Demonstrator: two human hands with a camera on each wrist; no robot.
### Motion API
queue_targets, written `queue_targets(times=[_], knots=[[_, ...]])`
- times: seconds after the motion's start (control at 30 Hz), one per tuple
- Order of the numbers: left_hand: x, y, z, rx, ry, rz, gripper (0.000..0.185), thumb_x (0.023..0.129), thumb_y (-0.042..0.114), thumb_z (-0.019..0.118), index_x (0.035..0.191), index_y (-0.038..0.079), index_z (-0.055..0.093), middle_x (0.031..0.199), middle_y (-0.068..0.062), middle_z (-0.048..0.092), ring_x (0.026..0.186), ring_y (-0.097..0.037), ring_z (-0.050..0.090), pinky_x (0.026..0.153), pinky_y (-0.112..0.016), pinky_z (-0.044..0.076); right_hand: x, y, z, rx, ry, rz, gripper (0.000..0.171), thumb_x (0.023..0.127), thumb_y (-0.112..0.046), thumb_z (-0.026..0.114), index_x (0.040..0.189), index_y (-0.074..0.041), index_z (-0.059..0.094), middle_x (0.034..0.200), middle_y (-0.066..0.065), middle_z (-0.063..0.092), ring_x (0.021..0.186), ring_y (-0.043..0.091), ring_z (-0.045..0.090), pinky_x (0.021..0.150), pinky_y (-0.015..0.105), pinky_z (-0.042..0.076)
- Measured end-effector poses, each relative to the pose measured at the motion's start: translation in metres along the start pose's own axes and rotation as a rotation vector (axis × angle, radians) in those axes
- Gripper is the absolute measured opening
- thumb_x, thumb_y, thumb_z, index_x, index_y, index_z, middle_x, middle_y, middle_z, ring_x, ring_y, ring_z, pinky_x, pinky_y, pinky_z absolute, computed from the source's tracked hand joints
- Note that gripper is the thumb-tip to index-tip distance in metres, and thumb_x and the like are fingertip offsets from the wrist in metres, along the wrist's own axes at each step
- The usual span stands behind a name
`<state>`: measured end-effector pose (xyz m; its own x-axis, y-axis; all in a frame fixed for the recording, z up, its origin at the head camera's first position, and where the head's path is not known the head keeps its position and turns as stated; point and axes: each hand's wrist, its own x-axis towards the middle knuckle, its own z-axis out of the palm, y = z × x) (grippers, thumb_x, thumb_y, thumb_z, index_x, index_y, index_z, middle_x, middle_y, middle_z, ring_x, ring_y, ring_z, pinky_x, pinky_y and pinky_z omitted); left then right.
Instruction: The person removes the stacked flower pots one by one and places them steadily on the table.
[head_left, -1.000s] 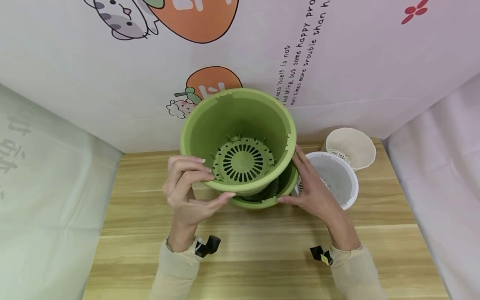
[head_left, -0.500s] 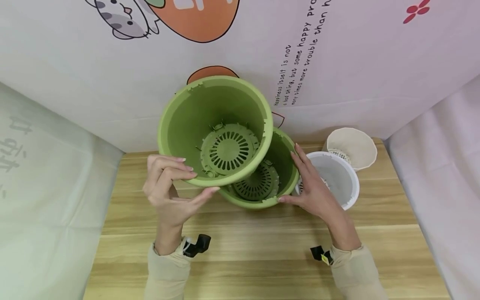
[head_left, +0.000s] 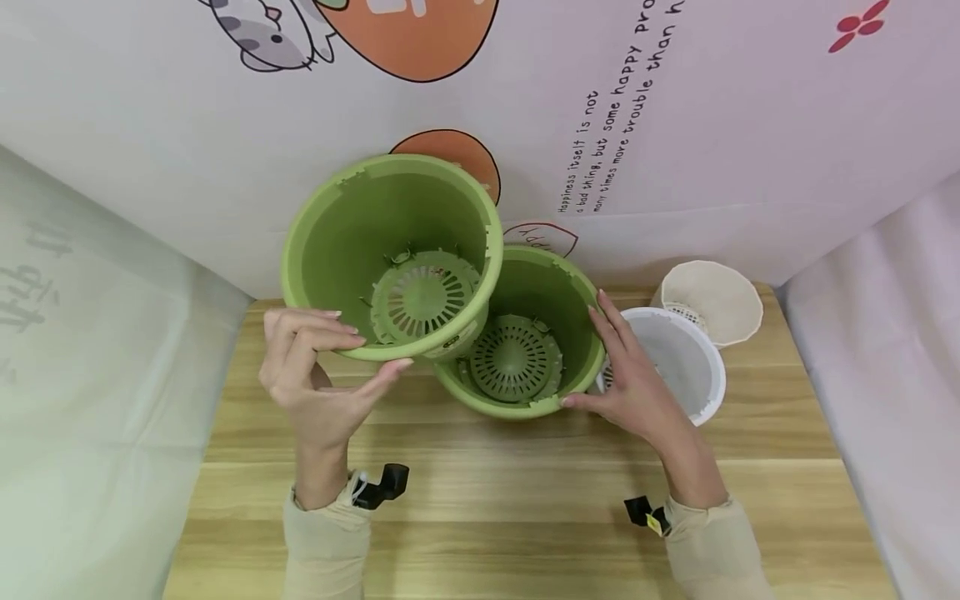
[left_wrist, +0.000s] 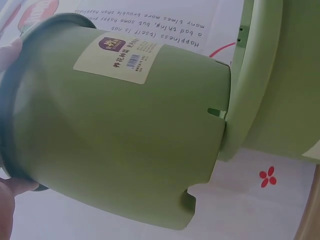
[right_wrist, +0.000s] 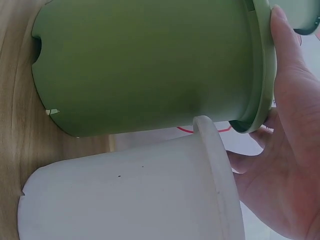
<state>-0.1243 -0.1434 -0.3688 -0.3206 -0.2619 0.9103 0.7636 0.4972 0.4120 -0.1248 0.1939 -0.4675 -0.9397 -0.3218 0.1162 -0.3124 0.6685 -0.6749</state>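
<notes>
A white pot (head_left: 675, 362) and a cream pot (head_left: 712, 300) crowd the worktop (head_left: 525, 500) just right of the right hand (head_left: 630, 383), whose straight fingers rest on the rim of a green pot (head_left: 555, 283) standing there. The left hand (head_left: 315, 383) pinches the rim of a second green pot, the lifted pot (head_left: 352, 242), which has now come clear of the standing one and moved up and left. Each green pot holds a slotted green tray (head_left: 422, 296) at its bottom.

Lifted pot (head_left: 390, 250) left of standing pot (head_left: 551, 292)
</notes>
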Motion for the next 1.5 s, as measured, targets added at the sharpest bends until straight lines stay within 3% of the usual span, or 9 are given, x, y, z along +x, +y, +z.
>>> queue_targets(times=[0.27,0.6,1.0,1.5], knots=[[0.002,-0.004,-0.011,0.058,0.062,-0.026,0.064,0.063,0.053,0.089,0.059,-0.003,0.058,0.062,-0.013,0.055,0.071,-0.027,0.052,0.085,-0.032,0.038,0.002,-0.001,0.002,-0.001,-0.004,0.006,0.130,0.061,-0.047,0.094,0.161,-0.016,0.016,0.167,-0.001,0.001,0.148,0.037,0.019,0.111,0.062,0.028],[0.002,-0.007,-0.021,0.113,0.050,-0.061,0.069,0.063,0.059,0.088,0.060,-0.003,0.058,0.061,-0.012,0.055,0.075,-0.022,0.053,0.084,-0.029,0.040,-0.003,0.001,0.000,-0.001,0.008,0.014,0.130,0.061,-0.041,0.095,0.160,-0.014,0.016,0.167,0.000,0.001,0.149,0.036,0.017,0.109,0.064,0.030],[0.005,-0.007,-0.029,0.188,0.123,-0.111,0.077,0.061,0.065,0.086,0.060,-0.006,0.057,0.064,-0.016,0.056,0.077,-0.015,0.053,0.085,-0.030,0.037,-0.001,0.001,-0.002,0.018,0.013,-0.024,0.127,0.062,-0.043,0.093,0.160,-0.011,0.018,0.167,0.002,0.003,0.147,0.040,0.021,0.106,0.066,0.033],[0.002,-0.010,-0.039,0.247,0.133,-0.171,0.080,0.058,0.067,0.086,0.061,-0.007,0.057,0.067,-0.011,0.057,0.084,-0.008,0.049,0.083,-0.026,0.032,-0.002,0.001,-0.001,0.024,0.006,-0.002,0.128,0.062,-0.044,0.093,0.160,-0.013,0.017,0.167,-0.001,0.002,0.147,0.040,0.021,0.107,0.065,0.032]])
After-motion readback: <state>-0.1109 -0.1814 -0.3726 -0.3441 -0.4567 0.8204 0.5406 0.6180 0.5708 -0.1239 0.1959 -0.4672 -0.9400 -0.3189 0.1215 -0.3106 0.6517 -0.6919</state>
